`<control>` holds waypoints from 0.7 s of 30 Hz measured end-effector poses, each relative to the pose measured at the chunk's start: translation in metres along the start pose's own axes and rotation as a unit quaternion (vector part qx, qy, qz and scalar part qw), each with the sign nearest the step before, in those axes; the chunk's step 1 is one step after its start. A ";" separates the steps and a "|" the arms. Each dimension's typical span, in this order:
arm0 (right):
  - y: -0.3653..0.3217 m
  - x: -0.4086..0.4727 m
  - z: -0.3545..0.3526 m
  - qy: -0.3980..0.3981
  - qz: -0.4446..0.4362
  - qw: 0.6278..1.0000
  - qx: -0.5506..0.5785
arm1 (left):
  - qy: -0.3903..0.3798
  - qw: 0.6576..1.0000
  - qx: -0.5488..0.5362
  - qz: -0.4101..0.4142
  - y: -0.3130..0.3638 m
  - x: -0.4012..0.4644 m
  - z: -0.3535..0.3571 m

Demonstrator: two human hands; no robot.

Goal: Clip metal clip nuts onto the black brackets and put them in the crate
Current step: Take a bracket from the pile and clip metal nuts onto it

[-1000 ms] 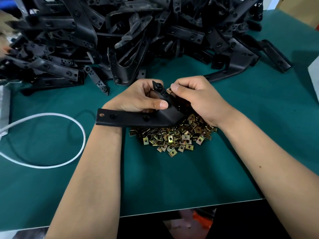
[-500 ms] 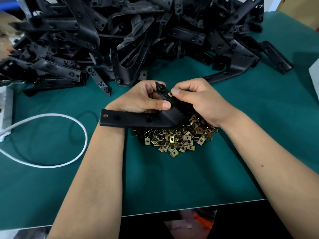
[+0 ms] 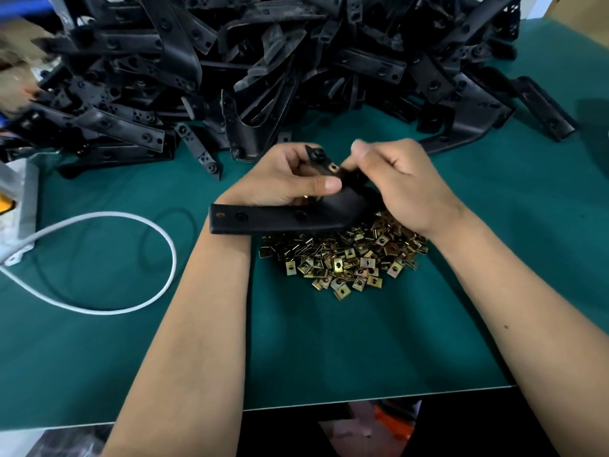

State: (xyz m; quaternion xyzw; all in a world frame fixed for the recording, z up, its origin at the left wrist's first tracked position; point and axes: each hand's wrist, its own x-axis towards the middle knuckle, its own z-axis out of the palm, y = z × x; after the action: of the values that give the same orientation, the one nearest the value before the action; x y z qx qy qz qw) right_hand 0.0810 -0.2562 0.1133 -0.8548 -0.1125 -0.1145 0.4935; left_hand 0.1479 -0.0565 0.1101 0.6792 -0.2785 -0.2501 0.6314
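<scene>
A black bracket (image 3: pixel 280 221) is held above the green table (image 3: pixel 329 341), near its middle. The left hand (image 3: pixel 280 179) is curled round the bracket: the thumb is pressed on the front face, and the other fingers are wrapped behind it. The long arm of the bracket points to the left, across the left wrist, and three holes are seen along it. The short end of the bracket rises between the two hands.

On this short end a clip nut (image 3: pixel 333 167) is seated, brass-coloured, with one round hole. The right hand (image 3: pixel 402 183) is placed just beside it, with the fingers curled and the thumb raised. The fingertips are touching the bracket close to the nut, but it cannot be told whether something is pinched by them, because this part is blurred and partly hidden.

Directly under the bracket and the right wrist a pile of nuts (image 3: pixel 346 262) is lying on the table. Behind the hands, along the far side of the table, a big heap of brackets (image 3: pixel 263 61) is spread from left to right.

At the left a white cable (image 3: pixel 131 222) is laid in a loop on the table, and it is joined to a white box (image 3: pixel 19 199) at the left edge.
</scene>
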 end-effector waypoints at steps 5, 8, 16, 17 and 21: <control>0.019 0.008 -0.012 0.120 0.069 0.986 -0.095 | 0.172 0.982 -0.067 0.046 -0.005 -0.002 -0.014; 0.029 0.008 -0.013 0.041 0.068 0.979 -0.187 | 0.264 0.949 -0.166 0.047 -0.009 0.000 -0.017; 0.026 0.008 -0.006 -0.062 0.031 0.964 -0.257 | 0.284 0.897 -0.338 0.031 -0.003 -0.002 -0.011; 0.025 0.008 -0.006 -0.060 0.030 0.966 -0.249 | 0.289 0.902 -0.321 0.021 -0.002 -0.001 -0.011; 0.021 0.008 -0.005 -0.055 0.028 0.974 -0.216 | 0.281 0.920 -0.271 -0.011 -0.004 0.003 -0.010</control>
State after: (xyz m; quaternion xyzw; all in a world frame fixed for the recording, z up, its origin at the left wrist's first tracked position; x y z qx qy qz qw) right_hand 0.0941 -0.2699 0.1010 -0.9491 -0.0885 -0.0749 0.2928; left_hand 0.1575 -0.0509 0.1067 0.5276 -0.0030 -0.1217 0.8407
